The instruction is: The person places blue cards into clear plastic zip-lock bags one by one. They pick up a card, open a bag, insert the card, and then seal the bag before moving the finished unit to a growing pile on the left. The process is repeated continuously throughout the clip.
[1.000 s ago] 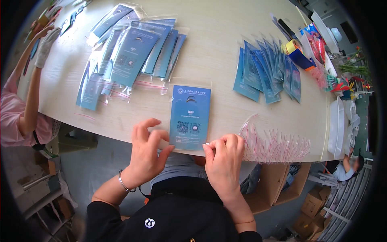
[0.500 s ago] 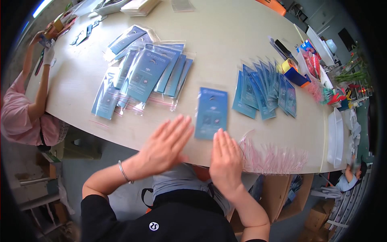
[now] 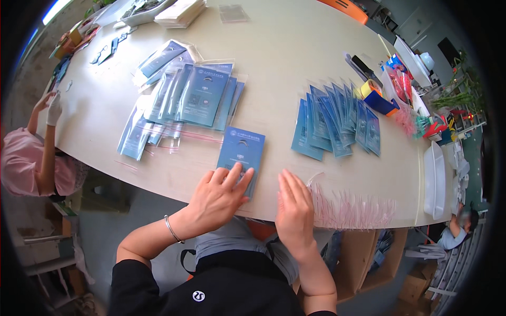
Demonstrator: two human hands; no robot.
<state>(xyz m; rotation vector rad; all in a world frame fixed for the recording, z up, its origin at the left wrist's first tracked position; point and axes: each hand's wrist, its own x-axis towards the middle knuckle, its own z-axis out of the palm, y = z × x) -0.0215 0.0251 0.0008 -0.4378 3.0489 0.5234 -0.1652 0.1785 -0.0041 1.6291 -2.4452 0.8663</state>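
Near the table's front edge, a blue printed card (image 3: 241, 146) lies in front of me. My left hand (image 3: 219, 195) rests on its lower part, fingers spread. My right hand (image 3: 294, 205) is a short way to the right, over the table edge, its fingers stretched out side by side and apart from the card. Beyond my left hand lies a heap of similar blue cards in clear zip bags (image 3: 203, 100). To the right is a fanned group of blue cards (image 3: 329, 118). Beside my right hand spreads a row of thin pinkish strips (image 3: 353, 208).
At the right edge are a tape dispenser (image 3: 377, 97), a red-filled container (image 3: 403, 84) and a white tray (image 3: 434, 179). A stack of clear bags (image 3: 181, 13) lies at the back. A co-worker in pink (image 3: 34, 163) sits at left; open cartons (image 3: 363, 258) stand below the table.
The blue card has shifted left and nearer me, and my left hand now lies on it. My right hand has come off the card's lower edge. The co-worker's hands have lowered.
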